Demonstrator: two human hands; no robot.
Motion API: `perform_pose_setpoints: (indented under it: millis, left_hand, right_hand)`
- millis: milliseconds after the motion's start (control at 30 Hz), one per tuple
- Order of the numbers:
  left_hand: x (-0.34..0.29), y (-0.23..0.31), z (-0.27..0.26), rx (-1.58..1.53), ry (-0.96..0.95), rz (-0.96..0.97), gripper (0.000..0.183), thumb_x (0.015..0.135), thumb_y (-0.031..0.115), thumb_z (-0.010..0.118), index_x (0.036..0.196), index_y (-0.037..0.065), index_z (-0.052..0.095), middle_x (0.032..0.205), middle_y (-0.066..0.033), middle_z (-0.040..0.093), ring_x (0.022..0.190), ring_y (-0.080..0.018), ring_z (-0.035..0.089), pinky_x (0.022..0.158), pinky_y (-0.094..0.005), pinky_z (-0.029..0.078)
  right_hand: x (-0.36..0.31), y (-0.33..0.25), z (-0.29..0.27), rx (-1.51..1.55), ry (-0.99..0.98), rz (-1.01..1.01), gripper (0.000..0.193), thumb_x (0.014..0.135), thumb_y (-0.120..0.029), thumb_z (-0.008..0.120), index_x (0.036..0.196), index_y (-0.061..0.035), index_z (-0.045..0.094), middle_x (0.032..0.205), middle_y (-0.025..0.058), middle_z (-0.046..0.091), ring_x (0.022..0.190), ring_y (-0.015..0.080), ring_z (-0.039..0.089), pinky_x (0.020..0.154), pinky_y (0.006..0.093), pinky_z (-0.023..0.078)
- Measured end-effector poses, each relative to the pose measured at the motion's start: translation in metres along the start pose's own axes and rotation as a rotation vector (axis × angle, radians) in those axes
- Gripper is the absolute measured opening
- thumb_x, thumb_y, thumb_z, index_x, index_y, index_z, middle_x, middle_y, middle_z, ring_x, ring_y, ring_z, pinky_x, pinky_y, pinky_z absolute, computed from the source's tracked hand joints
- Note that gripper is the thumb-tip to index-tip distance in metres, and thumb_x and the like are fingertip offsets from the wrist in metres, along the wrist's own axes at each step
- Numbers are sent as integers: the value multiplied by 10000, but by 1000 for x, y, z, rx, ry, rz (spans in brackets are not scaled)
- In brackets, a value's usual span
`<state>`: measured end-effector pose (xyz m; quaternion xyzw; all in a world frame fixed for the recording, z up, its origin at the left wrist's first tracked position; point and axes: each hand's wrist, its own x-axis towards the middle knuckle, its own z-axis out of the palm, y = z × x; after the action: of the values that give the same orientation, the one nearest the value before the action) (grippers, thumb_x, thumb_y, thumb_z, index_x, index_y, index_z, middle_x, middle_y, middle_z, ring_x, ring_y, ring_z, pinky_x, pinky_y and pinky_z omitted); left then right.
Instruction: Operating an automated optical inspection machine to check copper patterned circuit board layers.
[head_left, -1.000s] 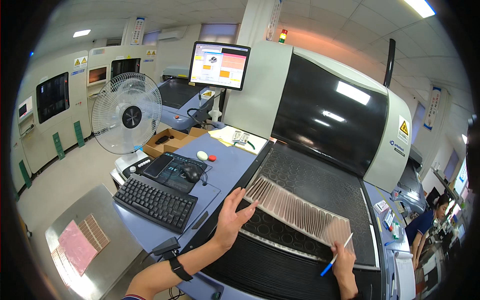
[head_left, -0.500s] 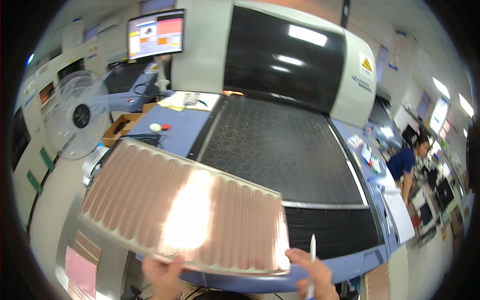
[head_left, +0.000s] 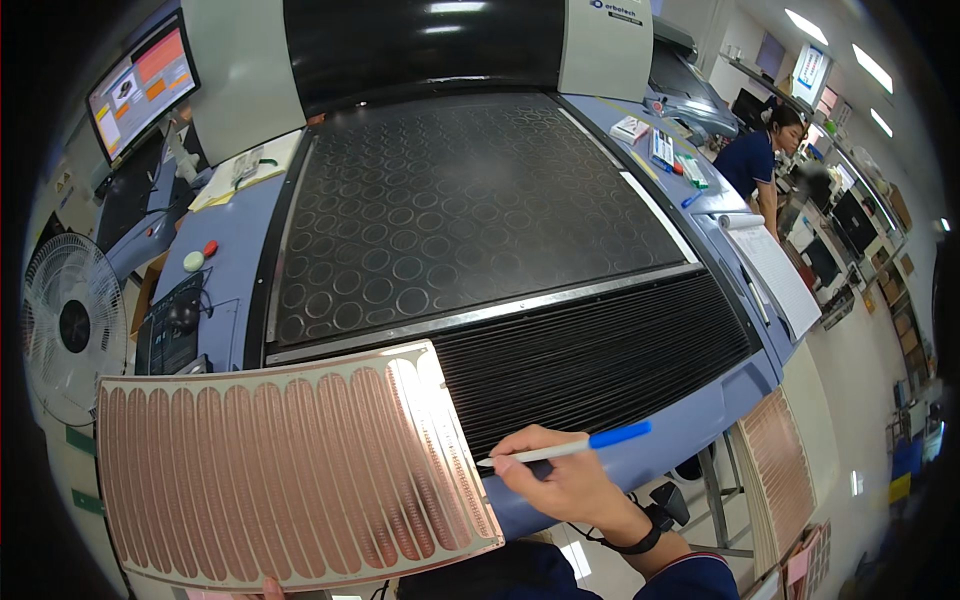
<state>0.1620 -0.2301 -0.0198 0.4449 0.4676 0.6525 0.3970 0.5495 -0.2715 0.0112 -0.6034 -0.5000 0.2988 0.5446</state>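
Note:
A large copper-coloured circuit panel [head_left: 270,460] with rows of long rounded strips spans the lower left, tilted in front of the machine. My left hand [head_left: 273,589] grips its lower edge; only a fingertip shows over the rim, the rest being hidden behind the panel or out of view. In my right hand [head_left: 560,480], the fingers are closed round a white pen [head_left: 545,452] with a blue end. The pen's tip is beside the panel's right edge; whether it touches cannot be made out.
Behind the panel lies the machine's dark bed [head_left: 440,210], with a ribbed black strip [head_left: 590,350] in front. At left are a fan [head_left: 75,325] and a monitor [head_left: 145,88]. A notebook [head_left: 775,270] lies at right, near stacked panels [head_left: 775,470]. A co-worker [head_left: 750,160] leans over farther back.
The panel's right side has turned upright and lies lower left in view. My right hand has moved up and left of its wrist, pen now pointing at the panel's edge. The view has shifted right and down.

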Motion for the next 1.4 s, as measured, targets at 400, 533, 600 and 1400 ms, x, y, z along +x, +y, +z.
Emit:
perform_pose_setpoints:
  millis: [400, 533, 600, 1400]
  left_hand:
    - [8, -14, -14, 93, -46, 68, 260, 908, -72, 637, 1142, -6, 546, 823, -43, 558, 636, -93, 470, 540, -261, 398]
    - [4, -12, -6, 105, -44, 78, 268, 906, -54, 650, 1149, -18, 543, 814, -47, 557, 620, -98, 465, 527, -266, 391]
    - [3, -10, 0, 83, -17, 78, 282, 907, -36, 661, 1161, -18, 542, 805, -35, 537, 608, -103, 441, 523, -274, 378]
    - [-184, -150, -264, -572, 1127, -210, 148, 1043, 89, 555, 1158, 5, 595, 1174, -89, 665, 1094, -200, 673, 1011, -353, 593]
  right_hand:
    - [1, -4, -3, -146, -55, -176, 115, 850, -52, 718, 942, 11, 692, 781, 115, 693, 640, 207, 665, 536, 307, 509]
    - [1, -4, -2, -165, 10, -151, 96, 850, -47, 716, 927, 5, 696, 778, 108, 693, 650, 204, 666, 549, 309, 513]
    - [1, 0, -7, -125, -54, -141, 92, 858, -57, 723, 931, -3, 706, 781, 110, 695, 653, 206, 669, 556, 313, 519]
    - [-17, 20, -11, -48, 140, -101, 175, 964, -108, 658, 1035, 51, 647, 887, 160, 692, 731, 192, 639, 690, 290, 518]
